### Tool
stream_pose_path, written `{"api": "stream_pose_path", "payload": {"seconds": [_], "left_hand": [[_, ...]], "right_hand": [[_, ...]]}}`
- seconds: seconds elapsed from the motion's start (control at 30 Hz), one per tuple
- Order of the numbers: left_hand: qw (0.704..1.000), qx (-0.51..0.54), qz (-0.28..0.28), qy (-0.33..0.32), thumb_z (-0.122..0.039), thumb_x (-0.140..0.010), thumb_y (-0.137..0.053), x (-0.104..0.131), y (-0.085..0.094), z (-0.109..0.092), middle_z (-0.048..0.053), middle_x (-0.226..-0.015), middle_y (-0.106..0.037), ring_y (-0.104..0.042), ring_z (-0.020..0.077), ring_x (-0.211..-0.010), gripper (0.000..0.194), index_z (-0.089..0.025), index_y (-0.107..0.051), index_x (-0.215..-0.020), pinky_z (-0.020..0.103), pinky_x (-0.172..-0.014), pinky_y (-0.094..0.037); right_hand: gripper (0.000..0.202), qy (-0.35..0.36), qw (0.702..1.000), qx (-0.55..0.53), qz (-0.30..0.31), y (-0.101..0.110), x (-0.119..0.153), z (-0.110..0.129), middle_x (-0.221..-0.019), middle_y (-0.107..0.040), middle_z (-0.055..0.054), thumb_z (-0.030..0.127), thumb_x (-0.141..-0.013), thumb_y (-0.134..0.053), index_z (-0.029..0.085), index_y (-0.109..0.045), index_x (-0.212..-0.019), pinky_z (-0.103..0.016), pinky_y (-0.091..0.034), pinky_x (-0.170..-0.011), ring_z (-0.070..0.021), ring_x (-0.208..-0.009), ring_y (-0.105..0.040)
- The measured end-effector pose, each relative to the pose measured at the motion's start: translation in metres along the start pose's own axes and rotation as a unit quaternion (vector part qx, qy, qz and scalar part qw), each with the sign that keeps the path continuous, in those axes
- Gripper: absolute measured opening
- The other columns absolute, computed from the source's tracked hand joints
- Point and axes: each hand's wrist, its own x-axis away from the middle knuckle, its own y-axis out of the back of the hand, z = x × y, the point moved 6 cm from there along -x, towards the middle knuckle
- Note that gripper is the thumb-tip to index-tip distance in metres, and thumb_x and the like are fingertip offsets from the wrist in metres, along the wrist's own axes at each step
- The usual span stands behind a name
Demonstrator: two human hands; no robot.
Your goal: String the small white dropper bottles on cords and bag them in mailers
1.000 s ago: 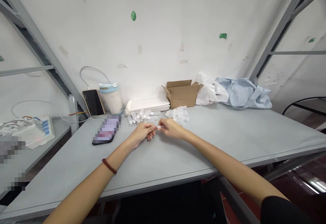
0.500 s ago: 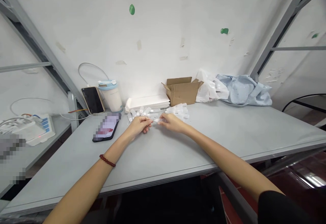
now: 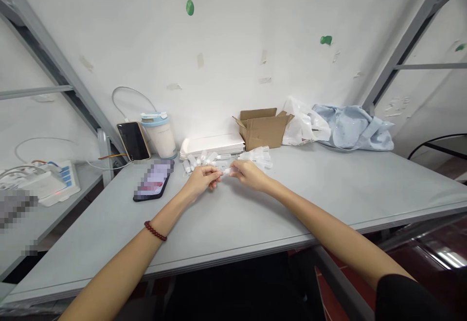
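Over the middle of the grey table, my left hand [image 3: 202, 180] is closed in a pinch; whatever lies between its fingertips is too small to make out. Close by on the right, my right hand [image 3: 249, 174] pinches a small clear plastic tube [image 3: 226, 170] whose whitish end points toward my left fingertips. Most of that tube is hidden by my fingers. Several similar translucent tubes with white ends [image 3: 207, 157] lie loosely just behind my left hand. Another cluster of clear plastic pieces [image 3: 258, 154] lies behind my right hand.
Behind the tubes are a flat white stack [image 3: 213, 144], an open cardboard box [image 3: 264, 131], a white plastic bag [image 3: 302, 124] and light blue cloth [image 3: 352, 129]. To the left stand a lidded cup [image 3: 160, 136] and an upright phone [image 3: 133, 141]; another phone [image 3: 153, 180] lies flat.
Both hands stay close together in the same place, with the fingertips slightly farther apart. The whole view has shifted a little.
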Motion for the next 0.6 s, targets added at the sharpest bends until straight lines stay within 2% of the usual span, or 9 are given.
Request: {"api": "stream_pose_path", "payload": {"seconds": [0.17,0.4,0.6], "left_hand": [[1.0,0.005,-0.001,0.002,-0.038,-0.065,-0.068,0.0006,-0.001,-0.0001,0.001,-0.061,-0.057,-0.046,0.0076,-0.046,0.026,-0.013,-0.061,-0.064,0.023,-0.047,-0.038],[1.0,0.022,0.011,-0.003,-0.039,-0.066,-0.068,0.0013,-0.0038,0.0027,0.001,-0.062,-0.058,-0.046,0.0074,-0.046,0.026,-0.014,-0.061,-0.065,0.024,-0.048,-0.039],[0.998,-0.045,-0.012,-0.036,-0.04,-0.066,-0.066,0.001,-0.0048,-0.0017,0.001,-0.058,-0.058,-0.047,0.0081,-0.045,0.026,-0.015,-0.059,-0.065,0.023,-0.047,-0.04]], "right_hand": [[0.016,0.026,0.999,0.023,-0.009,-0.0005,0.0001,0.0016,-0.089,-0.063,-0.012,0.015,-0.084,-0.053,0.008,-0.06,-0.097,-0.026,-0.037,-0.071,-0.0179,-0.08,-0.055],[0.017,0.021,0.999,0.024,-0.002,0.0028,0.001,0.0054,-0.085,-0.063,-0.011,0.013,-0.083,-0.053,0.007,-0.063,-0.096,-0.026,-0.037,-0.071,-0.0173,-0.078,-0.055],[0.016,0.02,1.0,0.021,0.004,-0.0008,0.0,0.0023,-0.086,-0.064,-0.01,0.015,-0.083,-0.054,0.009,-0.064,-0.094,-0.025,-0.037,-0.072,-0.0167,-0.078,-0.055]]}}
